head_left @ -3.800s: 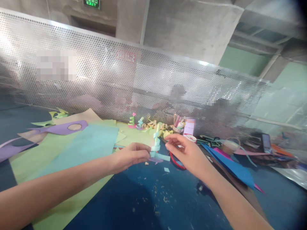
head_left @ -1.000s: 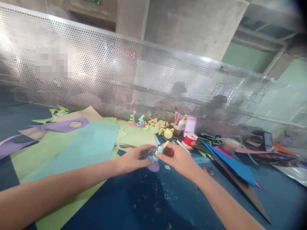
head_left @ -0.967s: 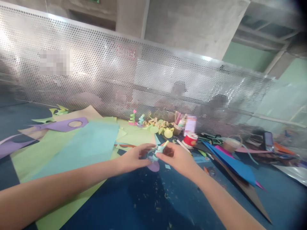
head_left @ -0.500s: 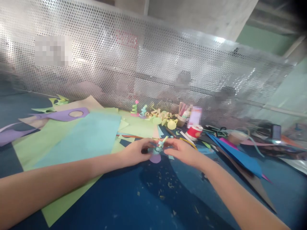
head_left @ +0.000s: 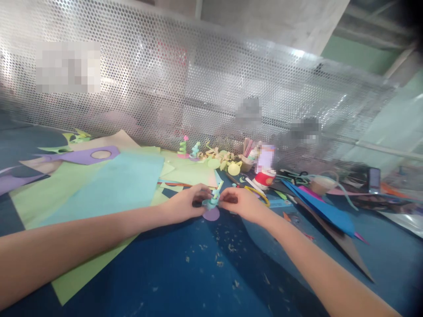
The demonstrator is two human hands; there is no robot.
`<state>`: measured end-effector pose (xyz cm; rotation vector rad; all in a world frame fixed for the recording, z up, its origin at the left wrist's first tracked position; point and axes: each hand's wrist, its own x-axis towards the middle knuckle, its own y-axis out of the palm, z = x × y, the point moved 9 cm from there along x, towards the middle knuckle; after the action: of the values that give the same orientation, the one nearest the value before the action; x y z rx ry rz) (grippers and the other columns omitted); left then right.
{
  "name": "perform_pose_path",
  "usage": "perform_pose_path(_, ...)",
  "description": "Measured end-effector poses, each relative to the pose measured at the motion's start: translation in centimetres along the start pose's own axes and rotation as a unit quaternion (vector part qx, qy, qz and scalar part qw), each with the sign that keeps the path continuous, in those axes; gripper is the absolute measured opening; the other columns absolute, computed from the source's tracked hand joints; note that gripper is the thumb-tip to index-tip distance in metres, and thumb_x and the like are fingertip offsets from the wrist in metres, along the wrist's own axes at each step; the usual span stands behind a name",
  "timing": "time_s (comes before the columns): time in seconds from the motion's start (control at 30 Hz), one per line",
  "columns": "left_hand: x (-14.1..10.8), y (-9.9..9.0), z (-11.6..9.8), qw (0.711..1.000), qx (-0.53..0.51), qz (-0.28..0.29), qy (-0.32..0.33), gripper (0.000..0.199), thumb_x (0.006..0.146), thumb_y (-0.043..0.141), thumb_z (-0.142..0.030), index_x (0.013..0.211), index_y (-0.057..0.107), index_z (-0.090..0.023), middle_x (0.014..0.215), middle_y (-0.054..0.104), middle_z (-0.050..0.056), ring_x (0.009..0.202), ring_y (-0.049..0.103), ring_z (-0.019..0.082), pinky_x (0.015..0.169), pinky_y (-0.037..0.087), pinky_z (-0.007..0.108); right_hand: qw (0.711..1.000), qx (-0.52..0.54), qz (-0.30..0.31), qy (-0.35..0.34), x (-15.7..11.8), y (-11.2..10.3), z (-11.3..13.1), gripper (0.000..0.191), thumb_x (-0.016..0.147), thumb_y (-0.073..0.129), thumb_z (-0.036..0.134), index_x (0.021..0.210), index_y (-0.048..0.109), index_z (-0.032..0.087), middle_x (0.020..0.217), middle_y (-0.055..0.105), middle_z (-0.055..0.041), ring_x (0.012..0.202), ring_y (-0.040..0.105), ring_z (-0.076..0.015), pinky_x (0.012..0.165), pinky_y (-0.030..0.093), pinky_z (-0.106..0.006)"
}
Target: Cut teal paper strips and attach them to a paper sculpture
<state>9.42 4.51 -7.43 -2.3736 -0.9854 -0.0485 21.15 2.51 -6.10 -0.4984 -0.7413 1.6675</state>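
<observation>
A small paper piece with a light blue spiral point(head_left: 212, 202) round a pale green stick stands on a round purple base point(head_left: 211, 214) at the middle of the blue table. My left hand point(head_left: 191, 202) curls round its left side, fingers closed on the spiral's edge. On the other side, my right hand point(head_left: 243, 202) has thumb and fingertips pinched together at the spiral's right edge. Two similar finished-looking spirals, one green with a pink top point(head_left: 183, 147) and one light blue point(head_left: 195, 150), stand farther back.
Light blue point(head_left: 132, 176) and green sheets lie at left, with a purple cut-out sheet point(head_left: 82, 156). Behind are yellow paper curls point(head_left: 220, 156), a red and white cup point(head_left: 264, 179) and yellow-handled scissors point(head_left: 257, 193). Blue sheets point(head_left: 324, 209) lie right; a perforated metal screen point(head_left: 158, 79) stands behind.
The fingers of my right hand have drawn together at the spiral. The view has shifted slightly, and the green stick looks more upright.
</observation>
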Motion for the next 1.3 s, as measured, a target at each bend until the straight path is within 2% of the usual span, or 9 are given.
perform_pose_path(0.13,0.0,-0.2,-0.3,0.999,0.042,-0.021,0.008,0.037,0.069,0.06,-0.019,0.104,0.05,-0.02,0.105,0.059,0.006,0.098,0.057,0.018,0.087,0.045,0.031,0.999,-0.029,0.026,0.003,-0.3,-0.1,-0.2,0.014,0.071,0.062,0.03,0.077,0.06,0.017,0.072,0.066,-0.0017,0.069,0.062,-0.0159,0.065,0.046,-0.027)
perform_pose_path(0.4,0.0,0.1,-0.4,0.995,0.098,-0.006,0.005,0.034,0.07,0.058,-0.02,0.104,0.053,-0.021,0.097,0.063,0.003,0.093,0.06,0.019,0.085,0.046,0.031,0.994,-0.059,0.087,0.017,-1.0,0.3,-0.3,0.009,0.068,0.061,0.025,0.073,0.058,0.018,0.067,0.061,-0.0003,0.062,0.056,-0.0145,0.058,0.043,-0.025)
perform_pose_path(0.6,0.2,0.4,-0.4,0.997,0.08,0.001,0.012,0.035,0.07,0.058,-0.02,0.105,0.052,-0.02,0.098,0.063,0.003,0.095,0.059,0.017,0.086,0.045,0.029,0.989,-0.022,0.148,0.013,-1.6,1.2,0.1,0.016,0.068,0.064,0.024,0.076,0.051,0.018,0.067,0.056,0.002,0.062,0.053,-0.012,0.057,0.042,-0.022)
perform_pose_path(0.77,0.2,0.5,-0.8,0.997,0.068,0.009,0.027,0.033,0.071,0.059,-0.019,0.103,0.053,-0.018,0.102,0.062,0.005,0.094,0.059,0.017,0.087,0.045,0.029,0.983,0.061,0.173,0.008,-2.1,1.6,0.8,0.028,0.065,0.068,0.022,0.075,0.042,0.02,0.068,0.053,0.0045,0.063,0.051,-0.0105,0.058,0.041,-0.021)
perform_pose_path(1.1,0.3,0.6,-0.3,0.998,0.057,0.015,0.022,0.03,0.074,0.057,-0.019,0.103,0.054,-0.019,0.1,0.063,0.004,0.092,0.059,0.017,0.085,0.046,0.029,0.975,0.041,0.218,-0.018,-2.4,2.0,1.1,0.018,0.069,0.067,0.028,0.082,0.058,0.019,0.071,0.058,0.0015,0.067,0.055,-0.013,0.062,0.043,-0.024)
perform_pose_path(1.3,0.3,0.7,-0.5,0.997,0.069,0.022,0.02,0.023,0.075,0.056,-0.02,0.097,0.057,-0.018,0.097,0.063,0.004,0.091,0.06,0.017,0.085,0.045,0.028,0.973,0.058,0.225,0.007,-2.5,2.0,0.6,0.023,0.067,0.069,0.026,0.083,0.055,0.019,0.072,0.059,0.0017,0.069,0.057,-0.0133,0.063,0.043,-0.024)
